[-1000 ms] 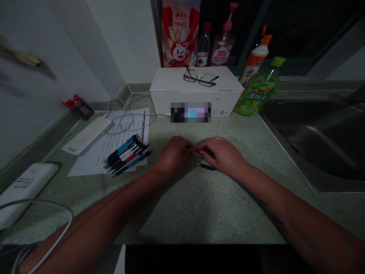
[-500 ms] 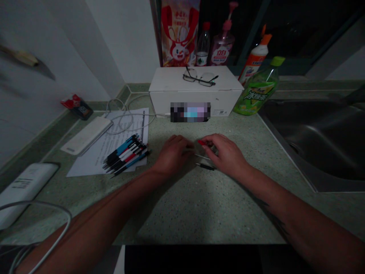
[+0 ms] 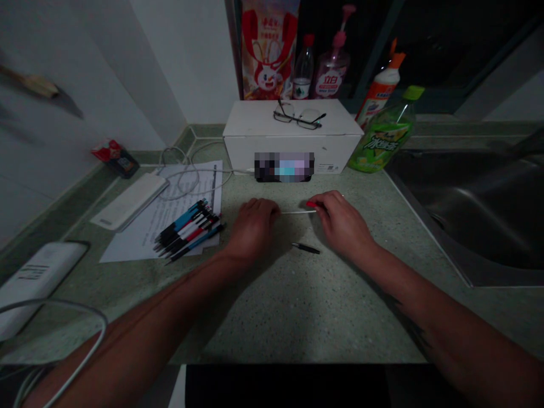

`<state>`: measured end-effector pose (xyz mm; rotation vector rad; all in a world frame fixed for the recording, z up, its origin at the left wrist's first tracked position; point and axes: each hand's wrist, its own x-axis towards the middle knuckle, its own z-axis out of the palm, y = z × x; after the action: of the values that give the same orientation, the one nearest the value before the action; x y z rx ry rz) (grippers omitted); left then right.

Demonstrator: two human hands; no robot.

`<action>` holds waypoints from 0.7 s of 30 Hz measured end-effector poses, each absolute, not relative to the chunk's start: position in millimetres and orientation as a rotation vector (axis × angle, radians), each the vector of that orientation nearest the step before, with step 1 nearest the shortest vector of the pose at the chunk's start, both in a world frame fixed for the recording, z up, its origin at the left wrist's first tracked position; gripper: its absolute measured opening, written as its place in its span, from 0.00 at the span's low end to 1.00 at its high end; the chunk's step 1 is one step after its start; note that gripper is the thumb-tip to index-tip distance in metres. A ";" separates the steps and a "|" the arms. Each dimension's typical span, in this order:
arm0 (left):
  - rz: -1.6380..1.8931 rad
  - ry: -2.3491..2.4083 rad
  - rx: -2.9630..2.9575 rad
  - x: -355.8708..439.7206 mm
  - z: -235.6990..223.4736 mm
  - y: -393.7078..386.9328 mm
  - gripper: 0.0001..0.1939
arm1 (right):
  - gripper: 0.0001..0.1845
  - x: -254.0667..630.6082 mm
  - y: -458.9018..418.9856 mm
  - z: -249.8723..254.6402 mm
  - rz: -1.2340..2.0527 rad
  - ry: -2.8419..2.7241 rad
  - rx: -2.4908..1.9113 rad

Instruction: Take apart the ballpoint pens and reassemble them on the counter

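Observation:
A thin white pen refill spans the gap between my two hands, just above the counter. My left hand is closed, with thumb and fingertips pinched on the refill's left end. In my right hand the fingers are closed around a red pen barrel, mostly covered by the fingers. The refill's right end meets the right fingertips just below the red piece; whether it is gripped there I cannot tell. Below the hands lies a short black pen part with a silver tip.
Several pens lie on printed paper at left, near white power banks and cables. A white box with glasses on top and a phone against it stands behind. A green bottle and sink are right.
Both hands have moved slightly away from me, and the right hand a little to the right. The refill now shows as a straight level line between them. The black pen part has stayed put.

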<state>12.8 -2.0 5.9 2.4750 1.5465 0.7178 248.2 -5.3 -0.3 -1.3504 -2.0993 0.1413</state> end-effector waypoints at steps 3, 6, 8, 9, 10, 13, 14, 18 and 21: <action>0.861 1.609 2.437 9.7 6.3 -0.1 0.09 | 0.12 251.1 -3.9 -1.8 0.127 -2.066 -1.379; 0.908 1.636 2.412 8.5 6.5 0.8 0.10 | 0.12 250.1 -4.9 -1.4 0.136 -2.076 -1.378; 0.875 1.609 2.417 9.3 6.6 0.2 0.10 | 0.12 248.1 -6.4 -0.2 0.144 -2.090 -1.367; 0.850 1.592 2.425 10.0 6.6 -0.3 0.10 | 0.12 247.1 -7.1 0.4 0.151 -2.099 -1.362; 0.826 1.579 2.436 10.6 6.6 -0.9 0.10 | 0.12 246.2 -7.6 1.0 0.158 -2.106 -1.358; 0.825 1.567 2.458 11.7 6.0 -2.0 0.10 | 0.13 245.1 -8.2 1.6 0.171 -2.115 -1.352; 0.845 1.569 2.459 11.5 5.9 -2.1 0.10 | 0.13 245.3 -8.0 1.3 0.168 -2.115 -1.351; 0.916 1.600 2.445 9.4 6.6 -1.4 0.11 | 0.13 247.3 -6.8 -1.4 0.146 -2.095 -1.372; 0.887 1.635 2.442 8.9 7.7 -1.2 0.11 | 0.13 248.2 -6.3 -1.6 0.139 -2.081 -1.384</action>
<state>8.9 -1.2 7.7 2.4416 1.6351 0.8867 248.2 -6.3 -1.6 -1.3835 -2.0812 0.1390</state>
